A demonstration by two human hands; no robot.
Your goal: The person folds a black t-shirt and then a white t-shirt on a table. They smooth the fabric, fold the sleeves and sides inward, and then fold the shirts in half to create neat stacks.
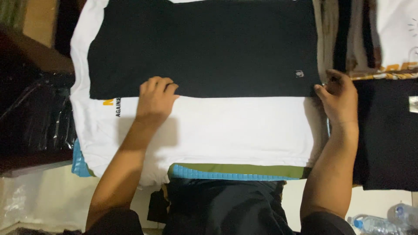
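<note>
My left hand lies palm down on the lower edge of the black T-shirt, fingers together and curled slightly at the tips, pressing the cloth flat rather than gripping it. The knuckles sit on the black fabric while the heel of the hand and my wrist rest on the white T-shirt underneath.

My right hand is at the black shirt's lower right corner, close to its small pale chest emblem. The thumb and curled fingers close around that corner edge, pinching the fabric; I cannot tell how much cloth is inside the pinch.

The black T-shirt is spread flat across the upper middle of the view, lying on top of the white one, which shows as a border along the left side and as a broad band below. The white shirt carries a yellow and dark print near its left edge, partly covered by the black shirt.

Under the white shirt an olive-green layer and a blue textured mat stick out along the near edge. A stack of folded garments stands to the right, with dark cloth below it and plastic bottles at the lower right corner.
</note>
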